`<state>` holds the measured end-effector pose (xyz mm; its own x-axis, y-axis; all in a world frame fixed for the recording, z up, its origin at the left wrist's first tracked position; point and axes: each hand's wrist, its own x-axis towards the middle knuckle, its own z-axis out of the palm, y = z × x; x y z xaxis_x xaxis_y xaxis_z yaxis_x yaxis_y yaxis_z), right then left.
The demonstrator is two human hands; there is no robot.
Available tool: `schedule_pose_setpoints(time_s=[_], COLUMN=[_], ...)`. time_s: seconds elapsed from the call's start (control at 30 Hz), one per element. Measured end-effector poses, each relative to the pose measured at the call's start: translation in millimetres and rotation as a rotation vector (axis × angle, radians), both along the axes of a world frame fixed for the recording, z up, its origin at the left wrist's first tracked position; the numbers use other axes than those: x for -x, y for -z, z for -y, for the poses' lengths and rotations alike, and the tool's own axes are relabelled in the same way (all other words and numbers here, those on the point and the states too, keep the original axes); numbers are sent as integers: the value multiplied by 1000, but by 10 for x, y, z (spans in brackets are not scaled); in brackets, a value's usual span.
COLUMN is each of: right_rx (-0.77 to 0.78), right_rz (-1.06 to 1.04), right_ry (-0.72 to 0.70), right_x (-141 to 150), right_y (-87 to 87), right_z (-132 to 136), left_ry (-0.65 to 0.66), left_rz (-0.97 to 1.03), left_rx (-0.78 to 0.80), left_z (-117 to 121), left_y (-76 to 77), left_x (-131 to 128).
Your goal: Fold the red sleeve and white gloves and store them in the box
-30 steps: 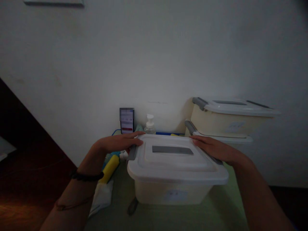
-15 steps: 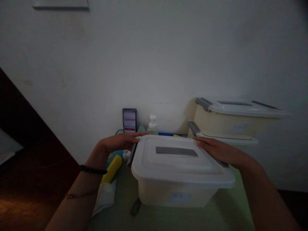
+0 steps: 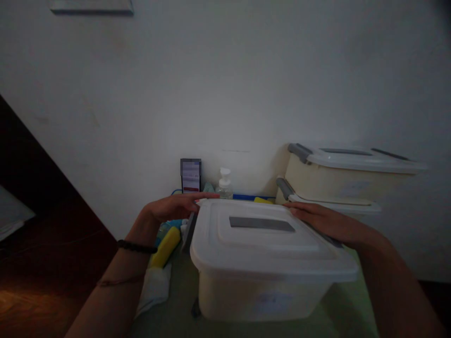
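In front of me is a cream storage box [image 3: 253,293] with a white lid [image 3: 207,244] and a grey strip across its top. My left hand [image 3: 176,206] grips the far left corner of the lid, fingers pointing along the back edge. Beneath that hand, a grey latch [image 3: 189,230] hangs outward from the box's left side. My right hand [image 3: 324,223] is closed over the right rim by the other grey latch [image 3: 331,240], its fingertips at the far right corner. Parts of the fingers behind the lid are hidden.
Two similar boxes [image 3: 338,180] are stacked at the back right. Against the wall stand a phone [image 3: 191,178] and a pump bottle [image 3: 224,183]. A yellow item [image 3: 165,246] and a white cloth [image 3: 154,287] lie left on the green tabletop [image 3: 183,305].
The box now looks larger; its front edge has come closer to me and lower in view. Both hands remain at the lid's far corners, with the right one shifted slightly right.
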<state>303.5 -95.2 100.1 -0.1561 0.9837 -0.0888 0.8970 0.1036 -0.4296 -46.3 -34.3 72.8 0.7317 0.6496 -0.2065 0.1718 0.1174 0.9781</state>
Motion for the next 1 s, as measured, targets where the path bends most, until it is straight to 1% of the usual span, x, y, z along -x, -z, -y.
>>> schedule_pose_setpoints(time_s=[0.1, 0.27, 0.37, 0.43, 0.57, 0.63, 0.7, 0.73, 0.8, 0.9, 0.93, 1.0], right_rx=[0, 21, 14, 12, 14, 4, -7, -8, 4, 30, 35, 37], right_rz=[-23, -29, -38, -37, -24, -43, -65, -70, -70, -67, -69, -77], right_ry=[-3, -35, -48, -42, -28, -51, -75, -80, -84, -93, -97, -96], right_x=[38, 119, 131, 117, 74, 60, 52, 51, 51, 66, 75, 96], right_y=[-23, 2, 22, 34, 68, 93, 115, 123, 129, 114, 106, 89], right_z=[16, 7, -9, -19, -43, -59, -76, -83, -95, -97, -94, -86], left_ry=[-33, -145, -149, -144, -177, -242, -307, -307, -210, 48, 91, 119], left_rz=[-68, -228, -325, -421, -696, -721, -659, -631, -610, -620, -620, -624], left_rx=[-25, -76, -162, -276, -558, -665, -772, -820, -867, -801, -788, -774], left_z=[41, 105, 139, 133, 66, 68, 134, 187, 311, 437, 446, 418], left_y=[-83, -179, -225, -235, -235, -270, -339, -379, -451, -485, -476, -441], left_x=[-13, -49, -69, -66, -17, -15, -67, -117, -247, -440, -483, -529])
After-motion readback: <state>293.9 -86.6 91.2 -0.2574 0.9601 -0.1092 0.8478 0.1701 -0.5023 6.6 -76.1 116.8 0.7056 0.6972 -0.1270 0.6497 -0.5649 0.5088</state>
